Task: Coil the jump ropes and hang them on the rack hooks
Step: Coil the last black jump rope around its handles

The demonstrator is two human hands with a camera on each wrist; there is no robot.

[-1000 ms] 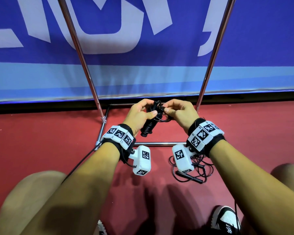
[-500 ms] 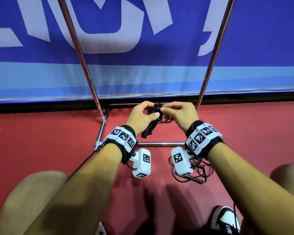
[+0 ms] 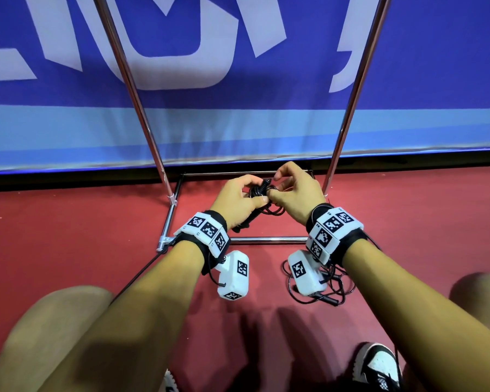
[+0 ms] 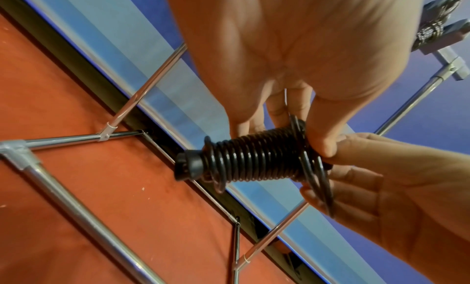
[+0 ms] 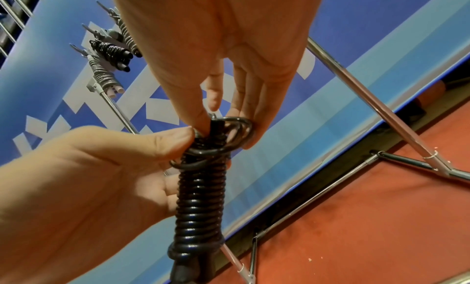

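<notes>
A black jump rope, wound in tight turns round its handles, is held low in front of the rack. My left hand grips the coil, thumb pressed near its upper end. My right hand pinches a loose loop of cord at that end between thumb and fingers. A second black rope lies in a loose tangle on the floor under my right wrist. Coiled ropes hang on the rack hooks high up.
Two chrome rack uprights rise on either side of my hands, and the base bar runs across the red floor below them. A blue banner stands behind. My knees and a shoe are at the bottom.
Both hands have drifted a little farther from me with the coil. The right hand's fingers have shifted round the top end, working the loose loop of cord.
</notes>
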